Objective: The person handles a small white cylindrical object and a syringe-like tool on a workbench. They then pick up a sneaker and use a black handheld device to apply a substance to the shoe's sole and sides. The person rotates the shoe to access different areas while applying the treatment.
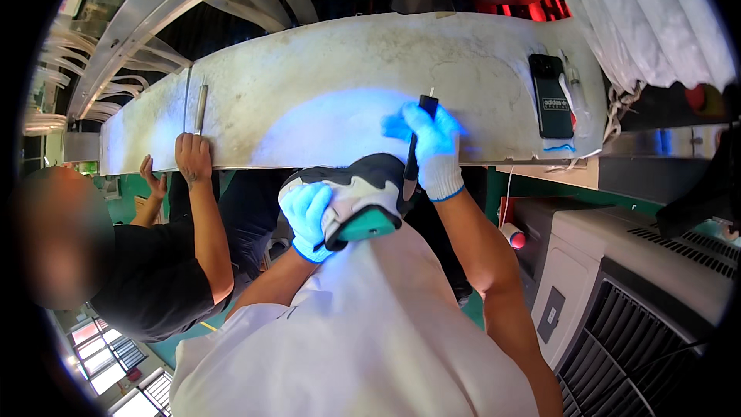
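My left hand, in a pale work glove with a blue cuff, is closed around a shoe. The shoe is light grey and black with a teal part facing me, held against my lap at the table's near edge. My right hand, gloved the same way, grips a slim black stick-like tool with a thin pale tip at its upper end. The tool's lower end lies close beside the shoe; whether they touch, I cannot tell. Blurred fingers suggest the right hand is moving. Blue light falls across both gloves.
A worn white worktable runs across ahead. A black phone lies at its right end. On the left, a co-worker's hand rests beside a metal rod. A grey machine stands to my right.
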`<action>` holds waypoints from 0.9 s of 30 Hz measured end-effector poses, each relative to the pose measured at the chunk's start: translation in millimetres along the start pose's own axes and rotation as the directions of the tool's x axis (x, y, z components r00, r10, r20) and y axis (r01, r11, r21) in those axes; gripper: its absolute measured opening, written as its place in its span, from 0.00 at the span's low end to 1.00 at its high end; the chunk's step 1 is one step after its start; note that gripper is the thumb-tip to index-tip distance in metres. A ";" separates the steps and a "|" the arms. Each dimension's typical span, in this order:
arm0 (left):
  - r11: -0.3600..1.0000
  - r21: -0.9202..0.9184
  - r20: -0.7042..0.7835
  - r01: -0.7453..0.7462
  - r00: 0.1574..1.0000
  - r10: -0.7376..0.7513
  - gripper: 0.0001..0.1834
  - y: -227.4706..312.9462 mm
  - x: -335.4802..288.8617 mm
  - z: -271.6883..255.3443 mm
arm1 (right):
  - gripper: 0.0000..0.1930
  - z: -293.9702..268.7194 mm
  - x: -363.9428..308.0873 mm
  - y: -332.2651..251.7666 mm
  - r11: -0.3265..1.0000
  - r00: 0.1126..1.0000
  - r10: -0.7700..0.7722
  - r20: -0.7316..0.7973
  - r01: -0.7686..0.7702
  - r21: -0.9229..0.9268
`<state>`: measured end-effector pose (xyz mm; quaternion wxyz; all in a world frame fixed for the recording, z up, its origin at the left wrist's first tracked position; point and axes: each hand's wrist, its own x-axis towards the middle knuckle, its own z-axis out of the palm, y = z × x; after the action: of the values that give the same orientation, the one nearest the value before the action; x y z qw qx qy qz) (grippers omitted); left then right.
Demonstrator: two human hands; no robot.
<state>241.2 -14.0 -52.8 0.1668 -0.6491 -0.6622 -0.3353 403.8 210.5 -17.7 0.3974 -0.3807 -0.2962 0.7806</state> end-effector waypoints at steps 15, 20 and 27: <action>0.979 -0.151 0.186 0.133 0.977 -0.104 0.24 -3.7 32.1 -11.3 | 0.10 18.6 20.7 -7.5 0.952 0.957 0.182 0.228 -0.113 -0.286; 0.958 -0.200 0.249 0.205 0.956 -0.152 0.24 5.7 29.9 -13.2 | 0.14 26.5 31.8 7.3 0.642 0.862 0.153 0.483 0.285 -0.712; 0.991 -0.099 0.179 0.094 0.981 -0.075 0.24 1.2 36.0 -15.1 | 0.20 70.0 54.7 9.2 0.443 0.762 0.247 0.599 0.461 -0.769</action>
<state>235.5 3.0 -18.0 0.0586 -0.6553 -0.6822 -0.3189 320.6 240.9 -6.9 0.0638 -0.2200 -0.8000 0.5546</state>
